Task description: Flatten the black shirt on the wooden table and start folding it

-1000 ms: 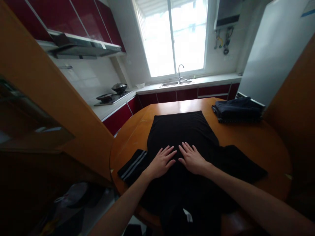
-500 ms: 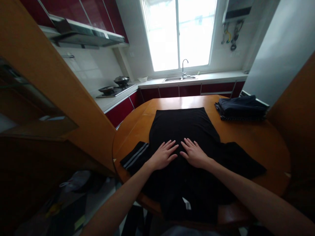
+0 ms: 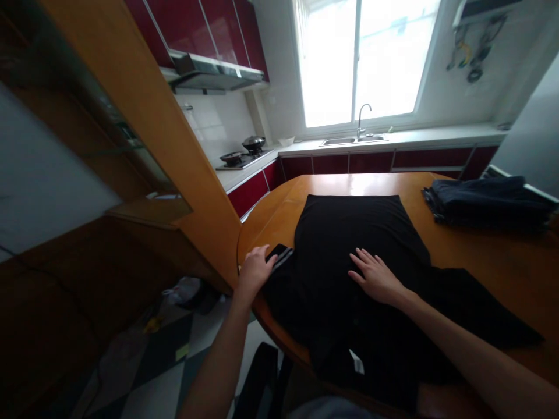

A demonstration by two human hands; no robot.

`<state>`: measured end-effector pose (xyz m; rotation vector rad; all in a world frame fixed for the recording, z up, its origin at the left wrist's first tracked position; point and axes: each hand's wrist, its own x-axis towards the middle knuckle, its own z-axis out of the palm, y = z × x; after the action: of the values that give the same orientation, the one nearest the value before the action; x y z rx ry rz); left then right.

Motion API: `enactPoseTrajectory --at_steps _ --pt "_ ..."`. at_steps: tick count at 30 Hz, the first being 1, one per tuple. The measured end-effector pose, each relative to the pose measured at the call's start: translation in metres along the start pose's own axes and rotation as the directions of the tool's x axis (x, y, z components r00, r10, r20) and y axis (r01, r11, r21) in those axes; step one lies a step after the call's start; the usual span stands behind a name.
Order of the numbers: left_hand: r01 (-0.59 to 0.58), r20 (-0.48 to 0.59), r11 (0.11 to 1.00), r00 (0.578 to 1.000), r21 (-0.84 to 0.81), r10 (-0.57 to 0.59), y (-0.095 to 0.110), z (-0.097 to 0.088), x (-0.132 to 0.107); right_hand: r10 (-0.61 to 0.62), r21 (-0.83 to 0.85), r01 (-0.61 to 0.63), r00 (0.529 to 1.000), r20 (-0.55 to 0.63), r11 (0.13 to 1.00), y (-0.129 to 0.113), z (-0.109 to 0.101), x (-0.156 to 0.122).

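Observation:
A black T-shirt (image 3: 353, 233) lies spread flat on a round wooden table (image 3: 480, 256), its hem toward the window and its collar near me. My right hand (image 3: 376, 276) rests flat on the shirt's middle with the fingers stretched out. My left hand (image 3: 254, 271) is at the table's left edge, its fingers curled on the striped cuff of the left sleeve (image 3: 280, 255), which is drawn in toward the body of the shirt. The right sleeve (image 3: 476, 302) lies spread out to the right.
A stack of folded dark clothes (image 3: 484, 201) sits at the table's far right. A wooden partition (image 3: 174, 151) stands close on the left. Beyond are a red-fronted counter with a stove and pans (image 3: 244, 156), a sink with tap (image 3: 360, 119) and a bright window. Clutter lies on the floor at lower left.
My left hand left the shirt's middle and went left to the striped sleeve cuff, gripping it and drawing it inward. The right hand stayed flat on the shirt. The view turned left.

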<state>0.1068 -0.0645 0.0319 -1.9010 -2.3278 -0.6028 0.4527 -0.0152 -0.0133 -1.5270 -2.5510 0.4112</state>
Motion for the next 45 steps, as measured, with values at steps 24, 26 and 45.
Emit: enactPoseTrajectory --at_steps 24,26,45 --pt "0.289 0.14 0.956 0.95 -0.06 -0.278 -0.035 -0.005 -0.01 -0.006 -0.016 0.005 1.0 -0.011 1.0 0.006 0.006 0.003" --pt "0.287 0.061 0.954 0.957 -0.091 -0.282 -0.027 -0.012 -0.007 -0.004 -0.01 0.004 1.0 -0.011 1.0 0.005 0.006 0.003" --pt "-0.24 0.186 0.795 0.897 -0.557 0.401 0.084 0.018 0.023 -0.02 -0.008 0.02 1.0 -0.014 1.0 0.006 0.005 0.002"
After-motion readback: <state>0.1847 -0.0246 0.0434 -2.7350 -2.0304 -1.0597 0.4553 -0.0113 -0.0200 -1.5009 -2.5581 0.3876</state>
